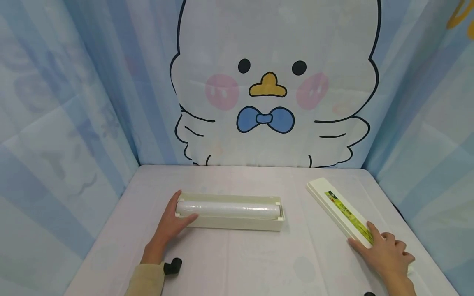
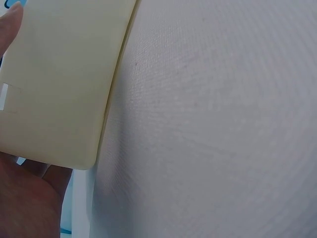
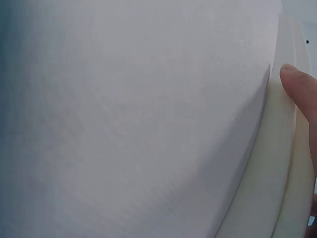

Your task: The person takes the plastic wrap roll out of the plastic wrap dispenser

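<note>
Tbl: roll, head cam only

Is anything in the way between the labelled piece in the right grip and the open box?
Nothing visible: in the head view, only tablecloth lies between the labelled piece, held by the right grip, and the open box. The left grip holds the box's left end, outside that gap.
</note>
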Demonstrator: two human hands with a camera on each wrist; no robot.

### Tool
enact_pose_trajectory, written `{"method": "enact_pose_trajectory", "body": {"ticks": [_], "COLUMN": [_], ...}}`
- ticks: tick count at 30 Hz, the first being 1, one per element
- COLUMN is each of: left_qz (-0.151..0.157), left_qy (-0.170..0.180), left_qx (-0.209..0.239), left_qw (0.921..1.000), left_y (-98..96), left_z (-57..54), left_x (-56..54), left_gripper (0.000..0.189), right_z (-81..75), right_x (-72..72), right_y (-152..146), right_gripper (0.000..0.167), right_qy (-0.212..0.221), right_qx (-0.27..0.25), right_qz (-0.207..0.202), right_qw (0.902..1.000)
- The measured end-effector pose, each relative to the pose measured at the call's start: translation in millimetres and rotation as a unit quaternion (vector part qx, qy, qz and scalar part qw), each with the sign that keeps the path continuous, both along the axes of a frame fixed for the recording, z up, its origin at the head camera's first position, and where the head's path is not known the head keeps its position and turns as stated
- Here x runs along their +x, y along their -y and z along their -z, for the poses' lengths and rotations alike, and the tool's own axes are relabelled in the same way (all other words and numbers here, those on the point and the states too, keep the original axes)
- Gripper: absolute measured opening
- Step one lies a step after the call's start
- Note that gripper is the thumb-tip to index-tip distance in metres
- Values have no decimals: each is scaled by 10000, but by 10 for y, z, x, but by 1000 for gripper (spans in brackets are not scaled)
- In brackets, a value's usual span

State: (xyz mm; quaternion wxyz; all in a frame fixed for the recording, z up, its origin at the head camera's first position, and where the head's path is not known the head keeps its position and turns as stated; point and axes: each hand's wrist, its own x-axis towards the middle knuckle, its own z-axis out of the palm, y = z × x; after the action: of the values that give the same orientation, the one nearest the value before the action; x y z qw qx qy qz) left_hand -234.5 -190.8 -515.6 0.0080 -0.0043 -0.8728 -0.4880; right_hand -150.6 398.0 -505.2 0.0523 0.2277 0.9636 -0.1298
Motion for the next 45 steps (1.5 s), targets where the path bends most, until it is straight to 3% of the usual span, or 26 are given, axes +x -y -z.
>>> {"method": "enact_pose_trajectory", "body": {"ticks": [6,14,22,31,39,45], "left_qz": [20,-14,-71,-109,-119,-115], "left_qy": [40,77,129,150,109,95], "left_qx": [-2,-13,-44,-75,-75,-69], "left_qw": [10000,10000,9999,9998,9998,9999], "left_y": [4,1,-5,-8,-20,-17], "left_z": [-10,-1,12,22,17,7], "left_x": [6,-4,-10,-20,-4,3], "left_gripper": [102,102,102,103,102,101], "right_z": [-82,-230,-420,-607,-637,-646], "right_x": [-4,-67,-93,-122,-159,-220], "right_y": [-16,-4,137,404,617,813], "right_gripper": [113,104,89,75,74,69], "right_qy": [47,-16,-617,-1434,-1830,-2415], "right_qx": [-23,348,323,428,365,116], "right_qz": [-144,-286,-669,-1194,-1621,-1959], "right_qw": [9999,9990,9953,9815,9690,9503]}}
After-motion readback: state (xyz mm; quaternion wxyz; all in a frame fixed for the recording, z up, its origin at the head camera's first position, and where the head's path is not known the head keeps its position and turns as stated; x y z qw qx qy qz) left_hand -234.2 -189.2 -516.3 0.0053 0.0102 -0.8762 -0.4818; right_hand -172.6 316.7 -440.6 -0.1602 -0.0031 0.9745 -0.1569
